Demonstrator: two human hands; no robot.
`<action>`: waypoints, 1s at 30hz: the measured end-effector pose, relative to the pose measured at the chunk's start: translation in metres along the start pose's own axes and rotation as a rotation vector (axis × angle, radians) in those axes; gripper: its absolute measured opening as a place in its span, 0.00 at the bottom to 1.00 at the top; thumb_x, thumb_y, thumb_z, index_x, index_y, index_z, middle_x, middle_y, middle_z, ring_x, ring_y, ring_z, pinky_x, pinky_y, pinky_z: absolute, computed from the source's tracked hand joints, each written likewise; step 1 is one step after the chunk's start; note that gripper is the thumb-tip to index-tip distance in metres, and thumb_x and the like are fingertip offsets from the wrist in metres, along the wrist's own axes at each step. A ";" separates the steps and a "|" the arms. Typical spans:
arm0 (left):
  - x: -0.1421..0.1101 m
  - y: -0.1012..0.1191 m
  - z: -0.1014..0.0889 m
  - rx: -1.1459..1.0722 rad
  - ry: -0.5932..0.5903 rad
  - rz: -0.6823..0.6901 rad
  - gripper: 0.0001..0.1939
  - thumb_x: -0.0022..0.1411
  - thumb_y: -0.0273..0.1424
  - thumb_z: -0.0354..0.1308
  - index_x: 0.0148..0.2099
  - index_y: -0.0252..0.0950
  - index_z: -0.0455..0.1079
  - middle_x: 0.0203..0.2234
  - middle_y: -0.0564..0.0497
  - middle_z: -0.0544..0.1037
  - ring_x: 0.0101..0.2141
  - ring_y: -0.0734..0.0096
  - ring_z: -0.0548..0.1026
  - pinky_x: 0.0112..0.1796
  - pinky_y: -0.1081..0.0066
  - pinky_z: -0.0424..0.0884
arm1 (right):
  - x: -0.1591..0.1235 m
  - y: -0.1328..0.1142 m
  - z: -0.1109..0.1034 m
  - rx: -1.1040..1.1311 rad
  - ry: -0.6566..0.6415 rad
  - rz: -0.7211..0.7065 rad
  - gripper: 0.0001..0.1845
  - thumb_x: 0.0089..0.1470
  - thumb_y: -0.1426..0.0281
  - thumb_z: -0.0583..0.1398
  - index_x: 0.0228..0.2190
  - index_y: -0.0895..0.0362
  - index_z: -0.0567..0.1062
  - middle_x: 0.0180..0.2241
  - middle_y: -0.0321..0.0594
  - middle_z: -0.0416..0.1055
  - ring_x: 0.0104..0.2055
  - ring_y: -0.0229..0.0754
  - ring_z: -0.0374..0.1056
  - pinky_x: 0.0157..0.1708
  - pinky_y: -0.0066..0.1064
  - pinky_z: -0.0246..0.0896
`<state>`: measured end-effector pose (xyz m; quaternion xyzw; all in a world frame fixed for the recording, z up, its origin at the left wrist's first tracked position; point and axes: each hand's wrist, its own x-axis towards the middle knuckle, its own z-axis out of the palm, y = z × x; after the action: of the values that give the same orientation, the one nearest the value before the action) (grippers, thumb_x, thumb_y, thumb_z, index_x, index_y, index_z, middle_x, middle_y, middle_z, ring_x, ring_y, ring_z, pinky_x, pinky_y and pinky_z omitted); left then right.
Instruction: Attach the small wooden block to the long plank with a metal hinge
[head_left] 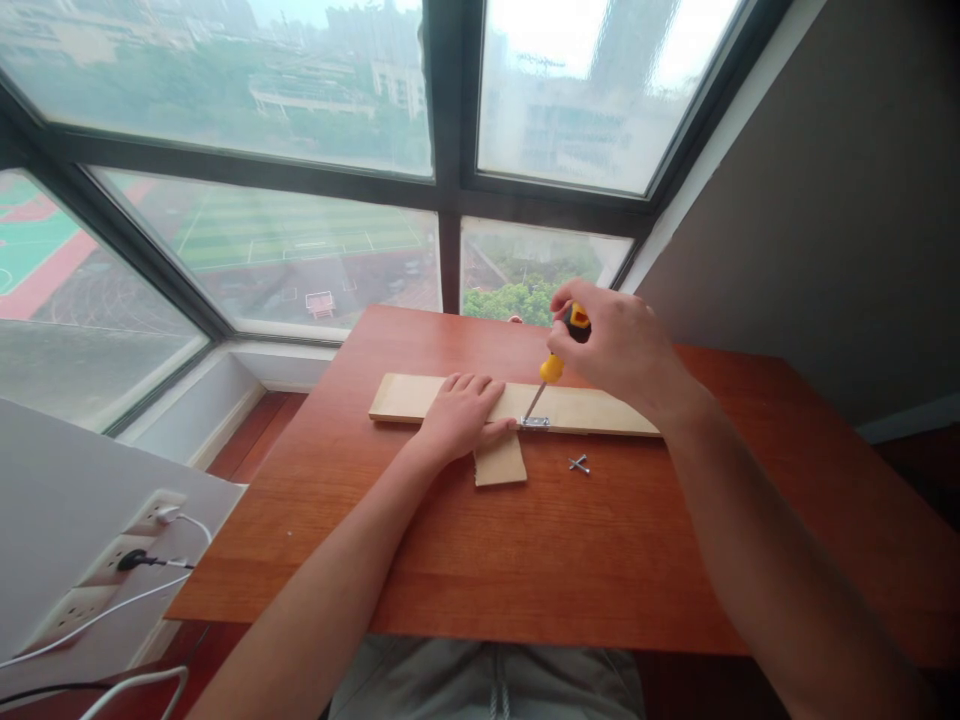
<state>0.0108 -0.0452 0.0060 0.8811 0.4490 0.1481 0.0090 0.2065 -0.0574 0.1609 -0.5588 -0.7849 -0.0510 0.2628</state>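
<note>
A long pale wooden board (600, 408) lies across the table. My left hand (463, 412) rests flat on it, fingers stretched out and thumb pointing toward a small metal hinge (535, 423) at the board's near edge. My right hand (615, 335) is closed around the handle of a yellow and black screwdriver (552, 369). Its shaft slants down to the left, and the tip meets the hinge's left end. A small square wood piece (500, 460) sits partly under the left hand, against the board. Two screws (580, 464) lie crossed on the table nearby.
The reddish-brown wooden table (525, 560) has its far edge near a large window (315, 240). Wall sockets (101, 575) with plugged-in cables are at the lower left. A dark grey wall (825, 230) slopes along the right side.
</note>
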 end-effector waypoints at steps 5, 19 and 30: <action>-0.001 0.000 -0.001 -0.008 0.000 0.000 0.28 0.66 0.53 0.47 0.58 0.40 0.63 0.51 0.42 0.72 0.51 0.55 0.68 0.54 0.58 0.58 | 0.000 0.000 0.000 0.039 -0.025 -0.037 0.12 0.51 0.69 0.55 0.39 0.53 0.72 0.37 0.41 0.75 0.34 0.45 0.68 0.30 0.34 0.55; 0.001 0.000 0.004 0.043 0.004 -0.011 0.28 0.65 0.52 0.50 0.57 0.39 0.64 0.51 0.43 0.73 0.51 0.55 0.68 0.53 0.58 0.59 | 0.000 0.001 0.003 0.083 -0.014 -0.071 0.13 0.51 0.70 0.56 0.41 0.54 0.71 0.39 0.41 0.74 0.33 0.43 0.68 0.32 0.34 0.57; 0.000 0.000 0.005 0.056 0.015 -0.004 0.28 0.65 0.53 0.50 0.57 0.38 0.65 0.49 0.42 0.73 0.50 0.55 0.69 0.53 0.58 0.59 | 0.000 0.002 0.003 0.070 -0.020 -0.069 0.17 0.48 0.73 0.55 0.43 0.54 0.71 0.41 0.41 0.74 0.37 0.44 0.68 0.33 0.34 0.57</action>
<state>0.0121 -0.0442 0.0014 0.8789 0.4551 0.1419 -0.0188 0.2068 -0.0554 0.1578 -0.5223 -0.8076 -0.0269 0.2725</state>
